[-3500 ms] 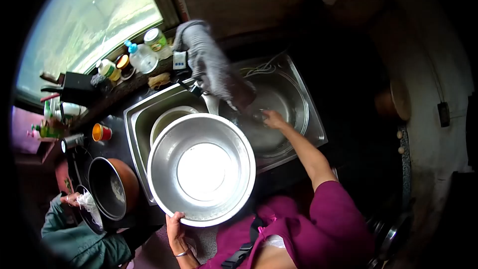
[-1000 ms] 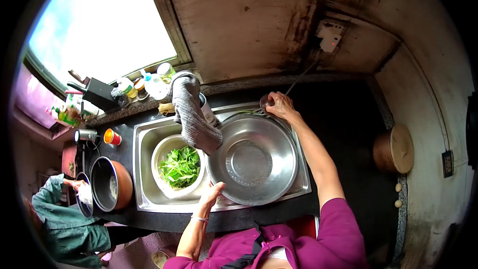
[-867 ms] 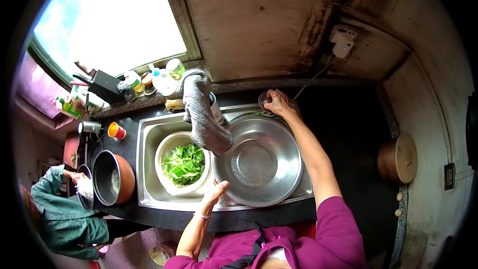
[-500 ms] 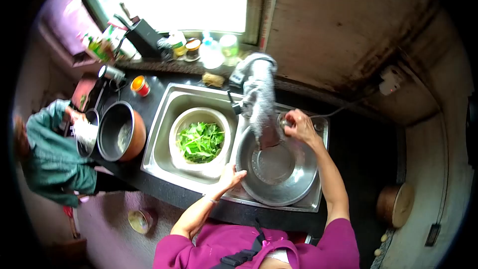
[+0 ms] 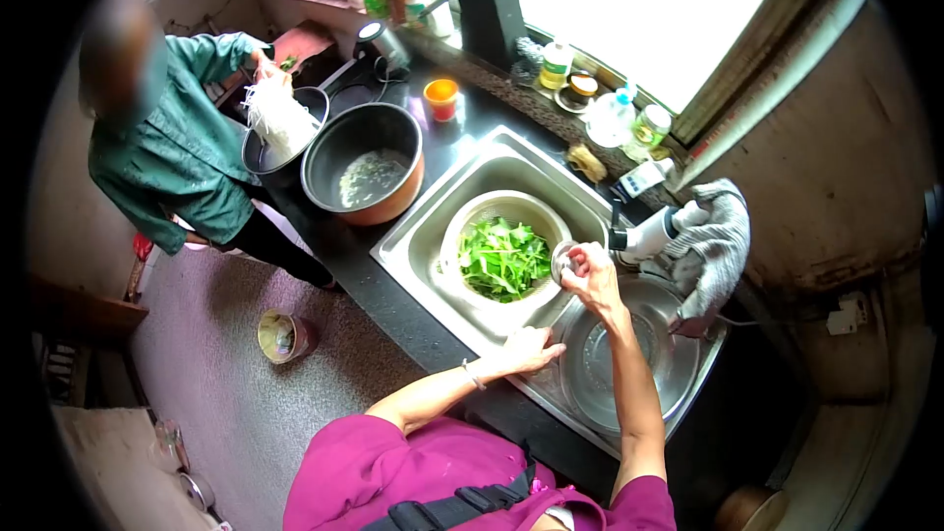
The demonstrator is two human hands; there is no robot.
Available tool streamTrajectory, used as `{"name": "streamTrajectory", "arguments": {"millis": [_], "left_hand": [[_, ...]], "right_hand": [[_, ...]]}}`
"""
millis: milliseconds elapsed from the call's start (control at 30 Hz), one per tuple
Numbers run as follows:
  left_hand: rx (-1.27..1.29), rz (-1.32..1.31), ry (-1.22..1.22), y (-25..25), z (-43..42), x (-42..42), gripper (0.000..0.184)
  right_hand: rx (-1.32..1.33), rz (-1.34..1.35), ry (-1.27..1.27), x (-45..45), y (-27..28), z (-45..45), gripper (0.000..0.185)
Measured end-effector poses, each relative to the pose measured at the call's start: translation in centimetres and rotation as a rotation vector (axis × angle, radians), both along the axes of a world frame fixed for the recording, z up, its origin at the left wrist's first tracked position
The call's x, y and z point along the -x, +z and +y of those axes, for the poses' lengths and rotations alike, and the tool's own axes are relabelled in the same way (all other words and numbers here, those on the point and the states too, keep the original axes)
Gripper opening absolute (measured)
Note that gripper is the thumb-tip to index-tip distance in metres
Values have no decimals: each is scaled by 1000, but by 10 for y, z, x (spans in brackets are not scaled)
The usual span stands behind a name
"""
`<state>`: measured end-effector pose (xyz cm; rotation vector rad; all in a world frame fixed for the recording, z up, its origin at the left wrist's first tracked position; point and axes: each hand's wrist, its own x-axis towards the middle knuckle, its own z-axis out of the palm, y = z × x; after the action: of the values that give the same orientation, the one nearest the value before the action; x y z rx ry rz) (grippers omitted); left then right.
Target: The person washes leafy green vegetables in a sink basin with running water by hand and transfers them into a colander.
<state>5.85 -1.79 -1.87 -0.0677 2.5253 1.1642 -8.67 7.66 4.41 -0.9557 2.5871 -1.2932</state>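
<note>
In my right hand [image 5: 593, 278] is a small round metal piece [image 5: 562, 262], pinched by the fingers above the sink divider; its exact kind is unclear. Beside it, in the left sink bowl [image 5: 423, 261], stands a pale colander [image 5: 454, 226] of green leafy vegetables [image 5: 503, 261]. My left hand [image 5: 526, 349] is closed at the near-left rim of a wide metal basin [image 5: 590, 383], its thumb side against that rim. The basin sits in the right sink bowl, partly behind my right forearm. A grey cloth [image 5: 723, 236] hangs over the white faucet [image 5: 649, 236].
At left a co-worker [image 5: 182, 128] in green holds white noodles [image 5: 280, 123] over a pan [image 5: 313, 103]. A large pot [image 5: 408, 172] and an orange cup [image 5: 441, 98] stand on the counter. Bottles and a knife block [image 5: 492, 25] line the sill. A bucket [image 5: 285, 336] stands on the floor.
The view has swung left. My right hand has carried the round metal piece from over the basin to beside the colander. My left hand stays at the basin's rim. The co-worker has raised the noodles.
</note>
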Motion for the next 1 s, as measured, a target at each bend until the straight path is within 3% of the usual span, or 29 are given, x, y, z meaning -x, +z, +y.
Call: {"name": "streamTrajectory", "arguments": {"millis": [267, 367, 667, 800, 1000], "left_hand": [[-463, -74, 67, 2, -64, -44, 19], [-530, -149, 200, 4, -79, -50, 18], [-617, -113, 259, 16, -108, -43, 20], [-666, -142, 293, 16, -114, -34, 20], [-692, -205, 352, 26, -122, -20, 18]], "right_hand": [[-22, 179, -202, 77, -43, -72, 27], [-115, 197, -198, 105, -44, -91, 31], [-341, 238, -233, 168, -54, -150, 32], [-237, 318, -305, 196, -75, -168, 25], [245, 462, -317, 171, -77, -165, 40]]}}
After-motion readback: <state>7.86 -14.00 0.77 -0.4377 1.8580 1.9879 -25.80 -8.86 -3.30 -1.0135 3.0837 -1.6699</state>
